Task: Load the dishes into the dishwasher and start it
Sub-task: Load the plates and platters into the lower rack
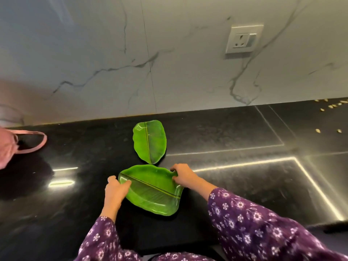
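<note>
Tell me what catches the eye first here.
Two green leaf-shaped plates glow on the black counter; the far plate lies alone by the wall. The left hand and right hand grip the near plate at its ends. A white socket sits upper right on the wall.

The near plate (152,193), by the bench's front edge, is bright green and leaf-patterned, with a yellow-green midrib line and fine pale veins. The far plate (149,141), toward the back edge, has the same green and line. The bench (235,132) is glossy black, faintly speckled. The wall (169,63) is white marble with grey veins; the socket (243,39) is white. The left sleeve (101,240) and right sleeve (263,228) are purple with small white and pink flowers. A pink strap (28,142) lies at the left edge; yellowish bits (335,105) dot the far right corner.
</note>
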### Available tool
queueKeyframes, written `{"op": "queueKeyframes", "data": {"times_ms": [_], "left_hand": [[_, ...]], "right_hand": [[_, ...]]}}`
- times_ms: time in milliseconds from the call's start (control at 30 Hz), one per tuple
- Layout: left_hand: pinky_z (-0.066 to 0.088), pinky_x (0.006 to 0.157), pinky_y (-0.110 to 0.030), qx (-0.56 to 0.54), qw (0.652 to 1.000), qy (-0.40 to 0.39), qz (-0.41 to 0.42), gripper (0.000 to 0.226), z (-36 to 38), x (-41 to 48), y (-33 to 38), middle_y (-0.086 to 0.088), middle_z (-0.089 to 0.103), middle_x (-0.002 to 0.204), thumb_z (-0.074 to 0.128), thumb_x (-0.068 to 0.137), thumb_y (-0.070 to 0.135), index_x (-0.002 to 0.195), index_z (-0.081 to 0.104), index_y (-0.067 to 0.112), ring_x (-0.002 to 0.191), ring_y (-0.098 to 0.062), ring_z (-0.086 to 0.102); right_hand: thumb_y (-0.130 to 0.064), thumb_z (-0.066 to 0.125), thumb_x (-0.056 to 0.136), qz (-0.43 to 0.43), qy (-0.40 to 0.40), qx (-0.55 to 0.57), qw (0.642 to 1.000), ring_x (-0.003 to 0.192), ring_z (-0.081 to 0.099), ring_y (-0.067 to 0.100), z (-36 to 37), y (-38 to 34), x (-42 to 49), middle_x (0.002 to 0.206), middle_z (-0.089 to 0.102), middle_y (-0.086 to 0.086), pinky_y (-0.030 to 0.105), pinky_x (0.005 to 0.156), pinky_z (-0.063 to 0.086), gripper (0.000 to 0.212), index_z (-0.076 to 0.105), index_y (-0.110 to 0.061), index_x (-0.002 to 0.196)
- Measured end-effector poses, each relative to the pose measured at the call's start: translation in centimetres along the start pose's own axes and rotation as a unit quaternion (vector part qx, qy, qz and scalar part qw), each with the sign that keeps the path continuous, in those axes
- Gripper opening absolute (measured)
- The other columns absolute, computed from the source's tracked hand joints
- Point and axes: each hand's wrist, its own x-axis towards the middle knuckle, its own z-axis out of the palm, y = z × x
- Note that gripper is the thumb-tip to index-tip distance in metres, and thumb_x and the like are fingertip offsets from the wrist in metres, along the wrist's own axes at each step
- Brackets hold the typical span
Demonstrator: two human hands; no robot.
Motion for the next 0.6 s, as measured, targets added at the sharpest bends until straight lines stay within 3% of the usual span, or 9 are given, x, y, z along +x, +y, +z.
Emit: {"op": "queueKeyframes", "data": {"times_ms": [100,333,467,600], "left_hand": [[0.039,0.085,-0.035,0.010,0.999,-0.011,0.029,0.060,0.7,-0.7,1.4,-0.025,0.052,0.126,0.065,0.085,0.019,0.133,0.036,-0.002,0.116,-0.038,0.049],[0.040,0.092,-0.038,0.048,0.978,-0.081,0.188,0.061,4.3,-5.7,8.2,-0.024,0.052,0.125,0.067,0.085,0.021,0.133,0.037,-0.002,0.116,-0.038,0.050],[0.039,0.086,-0.035,0.069,0.939,-0.148,0.301,0.053,8.7,-12.0,12.3,-0.024,0.056,0.121,0.066,0.086,0.018,0.127,0.042,-0.005,0.113,-0.037,0.053],[0.037,0.083,-0.031,0.105,0.874,-0.255,0.400,0.047,15.1,-20.8,14.1,-0.017,0.056,0.119,0.062,0.088,0.019,0.126,0.041,0.000,0.110,-0.031,0.053]], "right_hand": [[0.000,0.051,0.078,-0.011,0.014,0.027,0.999,0.104,0.060,0.032,-1.0,0.9,-1.5,0.106,0.067,0.019,0.030,0.083,0.046,0.033,0.066,-0.002,0.108],[-0.012,0.053,0.088,0.027,0.135,0.119,0.983,0.090,0.056,0.021,-5.7,6.4,-9.3,0.100,0.065,0.010,0.021,0.069,0.032,0.021,0.062,-0.009,0.107],[-0.023,0.058,0.091,0.099,0.221,0.164,0.956,0.086,0.054,0.017,-7.3,11.0,-17.4,0.090,0.062,0.006,0.025,0.068,0.033,0.022,0.064,-0.005,0.103],[-0.025,0.063,0.089,0.200,0.328,0.230,0.894,0.095,0.063,0.018,-5.6,16.6,-28.9,0.099,0.071,0.007,0.030,0.085,0.045,0.023,0.069,-0.010,0.104]]}}
